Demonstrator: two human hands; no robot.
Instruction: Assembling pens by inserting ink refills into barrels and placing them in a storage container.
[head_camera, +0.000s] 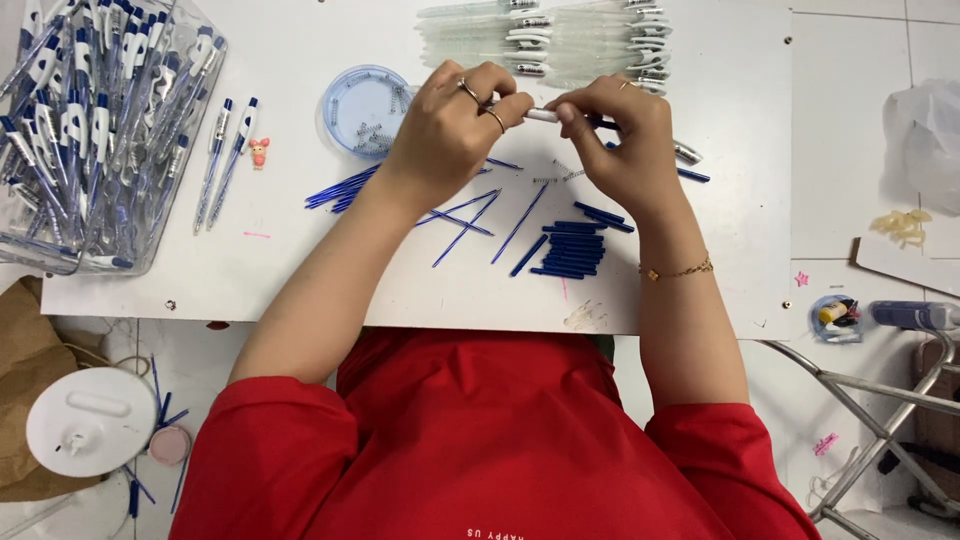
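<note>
Both of my hands meet over the middle of the white table (700, 250) and hold one white pen part (542, 115) between their fingertips. My left hand (450, 125), with rings on it, pinches the left end. My right hand (620, 130) pinches the right end; a dark blue piece shows just past its fingers. Below the hands lie loose blue ink refills (470, 215) and a neat stack of short blue tubes (572, 250). A few small metal springs (560, 175) lie between them.
A clear bin (95, 130) of finished blue-and-white pens stands at the far left, with two pens (225, 160) beside it. A round blue lid (362, 108) holds springs. Clear pen barrels (550, 40) are piled at the back. A metal frame (880, 410) stands at the right.
</note>
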